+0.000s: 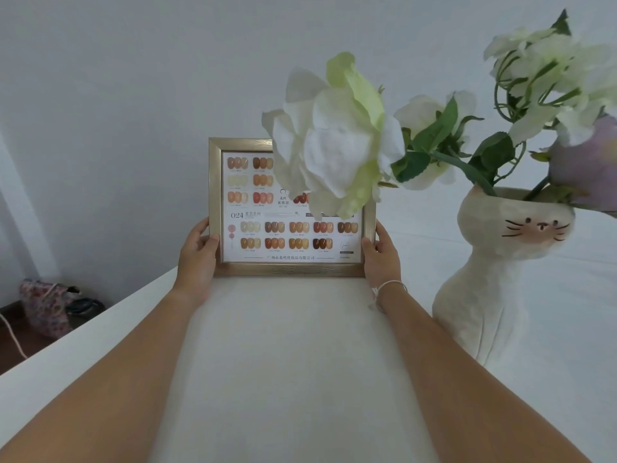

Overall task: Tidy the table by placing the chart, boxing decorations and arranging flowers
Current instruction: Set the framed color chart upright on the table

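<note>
White table (pixel 283 362), far edge: my left hand (pixel 197 252) and right hand (pixel 380 252) clamp the chart (pixel 290 242) sides; set it upright, clear of the flowers (pixel 334 145).

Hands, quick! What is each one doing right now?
Left hand: closed on the left edge of the framed chart.
Right hand: closed on the chart's right edge.

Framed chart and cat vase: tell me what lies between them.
Head view: only the right hand gripping the framed chart, then bare white table before the cat vase.
</note>
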`<action>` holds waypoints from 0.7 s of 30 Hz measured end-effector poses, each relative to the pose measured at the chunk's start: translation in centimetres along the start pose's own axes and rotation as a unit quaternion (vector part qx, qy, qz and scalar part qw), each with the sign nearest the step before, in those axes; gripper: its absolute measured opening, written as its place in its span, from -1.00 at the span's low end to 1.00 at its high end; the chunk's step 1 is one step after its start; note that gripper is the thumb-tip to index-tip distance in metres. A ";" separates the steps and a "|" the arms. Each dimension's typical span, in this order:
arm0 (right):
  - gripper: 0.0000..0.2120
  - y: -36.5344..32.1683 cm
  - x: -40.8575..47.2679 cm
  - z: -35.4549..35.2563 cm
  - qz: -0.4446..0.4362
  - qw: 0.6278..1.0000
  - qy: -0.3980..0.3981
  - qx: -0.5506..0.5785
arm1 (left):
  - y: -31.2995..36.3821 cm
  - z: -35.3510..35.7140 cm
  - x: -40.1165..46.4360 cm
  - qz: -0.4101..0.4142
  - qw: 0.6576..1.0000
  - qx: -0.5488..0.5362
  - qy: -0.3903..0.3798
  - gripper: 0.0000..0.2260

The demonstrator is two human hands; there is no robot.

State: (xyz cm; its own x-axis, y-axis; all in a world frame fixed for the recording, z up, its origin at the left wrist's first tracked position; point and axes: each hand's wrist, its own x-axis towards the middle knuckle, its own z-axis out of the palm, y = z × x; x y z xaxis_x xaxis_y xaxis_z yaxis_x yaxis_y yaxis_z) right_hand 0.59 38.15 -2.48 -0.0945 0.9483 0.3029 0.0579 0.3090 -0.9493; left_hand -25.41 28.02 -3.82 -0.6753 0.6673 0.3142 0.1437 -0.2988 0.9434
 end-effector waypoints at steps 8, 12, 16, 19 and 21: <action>-0.56 0.0 -0.4 -0.2 0.002 1.000 0.004 -0.016 | -0.2 0.0 -0.1 0.009 1.000 0.020 -0.001 -0.68; -0.59 0.0 -0.6 -0.3 0.010 1.000 0.012 -0.014 | -0.3 0.0 -0.1 0.010 0.999 0.031 -0.010 -0.68; -0.67 0.1 -0.6 -0.5 0.029 0.999 0.027 -0.025 | -0.2 0.1 -0.5 0.016 0.999 0.049 -0.007 -0.68; -0.68 0.2 -0.8 -0.6 0.029 0.998 0.033 -0.038 | 0.1 0.2 -1.0 0.021 0.997 0.071 0.005 -0.68; -0.67 0.3 -1.0 -0.7 0.026 0.998 0.034 -0.046 | 0.2 0.3 -1.2 0.020 0.996 0.089 0.011 -0.68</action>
State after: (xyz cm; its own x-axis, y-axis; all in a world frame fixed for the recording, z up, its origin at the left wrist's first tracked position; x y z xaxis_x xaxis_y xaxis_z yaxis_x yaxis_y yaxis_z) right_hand 1.38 37.38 -2.96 -0.0210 0.9650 0.2613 0.1532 0.2614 -0.9530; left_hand -24.34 27.29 -3.95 -0.6817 0.6418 0.3512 0.2954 -0.1978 0.9347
